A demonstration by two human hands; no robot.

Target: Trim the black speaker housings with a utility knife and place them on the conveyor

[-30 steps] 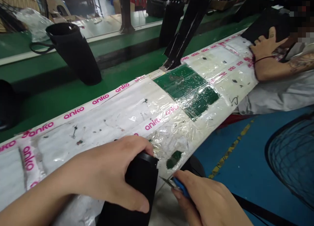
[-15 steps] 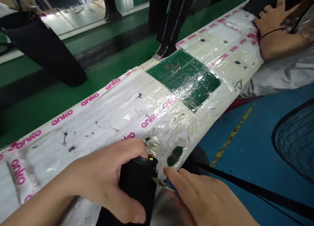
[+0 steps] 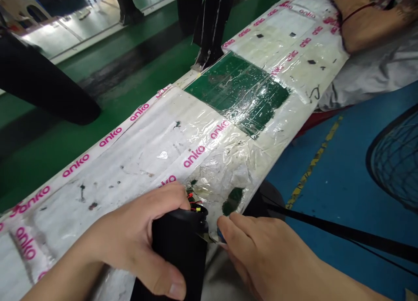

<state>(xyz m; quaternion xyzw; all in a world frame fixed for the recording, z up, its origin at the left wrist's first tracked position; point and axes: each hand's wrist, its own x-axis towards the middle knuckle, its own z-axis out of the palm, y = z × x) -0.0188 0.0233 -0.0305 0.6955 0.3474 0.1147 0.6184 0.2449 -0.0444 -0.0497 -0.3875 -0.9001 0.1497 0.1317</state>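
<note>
My left hand (image 3: pixel 139 242) is wrapped round a black cylindrical body (image 3: pixel 178 253) that lies at the near edge of the workbench (image 3: pixel 130 161). Red and yellow wires (image 3: pixel 193 205) show at the cylinder's open top end. My right hand (image 3: pixel 261 257) is closed on a small blue-handled cutting tool (image 3: pixel 214 238), only a sliver of which shows. Its metal tip sits against the right side of the cylinder, just under the rim.
The bench is wrapped in white sheet and clear tape printed "anko", with a green patch (image 3: pixel 238 89). Another person's arm (image 3: pixel 365 20) rests at the far right end. A black strap (image 3: pixel 329 229) crosses the blue floor. A wire fan guard (image 3: pixel 396 161) stands right. Black cylinders (image 3: pixel 39 83) sit on the green belt behind.
The camera has tilted down and closer. My right hand slid left, bringing the tool's tip from beside the cylinder up against its rim. Coloured wires now show at the cylinder's top.
</note>
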